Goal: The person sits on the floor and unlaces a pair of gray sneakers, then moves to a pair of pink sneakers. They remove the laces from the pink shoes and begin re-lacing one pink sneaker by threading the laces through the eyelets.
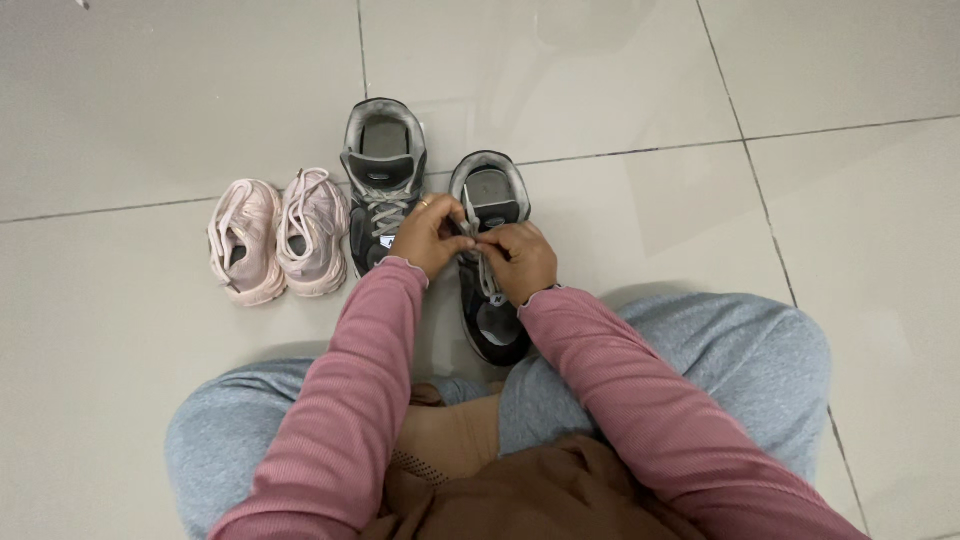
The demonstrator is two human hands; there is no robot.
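Left hand point(428, 236) and right hand point(520, 258) pinching grey sneaker's point(490, 262) laces, small label apparently beside.

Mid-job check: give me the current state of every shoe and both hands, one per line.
Right grey shoe: upright on the floor, laces pinched by both hands.
Left grey shoe: upright, laced, untouched.
Pink shoes: side by side, upright, laces loose, untouched.
Left hand: closed on the laces.
Right hand: closed on the laces.
Laces: partly threaded; whether knotted is hidden.
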